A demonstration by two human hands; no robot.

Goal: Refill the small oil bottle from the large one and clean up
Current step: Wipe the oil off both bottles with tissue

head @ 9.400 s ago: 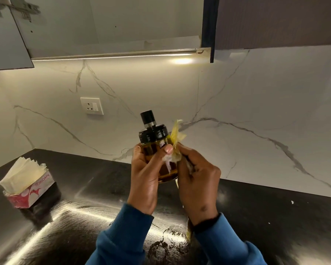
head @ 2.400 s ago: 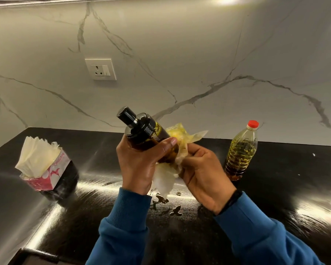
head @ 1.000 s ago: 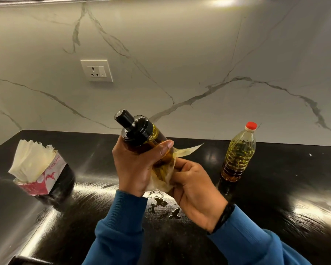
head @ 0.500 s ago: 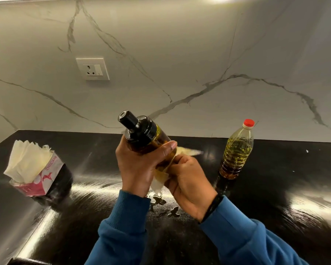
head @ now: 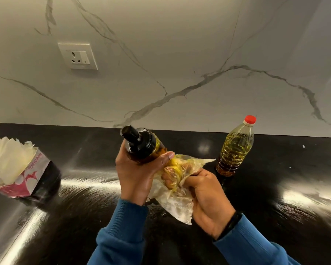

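Presently, black countertop shows wet smears at 6 o'clock, beneath the hands. Tissue box sits at 9 o'clock. Large oil bottle stands capped and upright at 3 o'clock, well apart from the hands. Left hand grips the small oil bottle, tilted, cap on, at centre. Right hand clutches an oil-stained tissue against the bottle's base. Judgement: refill done; wiping underway, counter and tissue disposal remaining.
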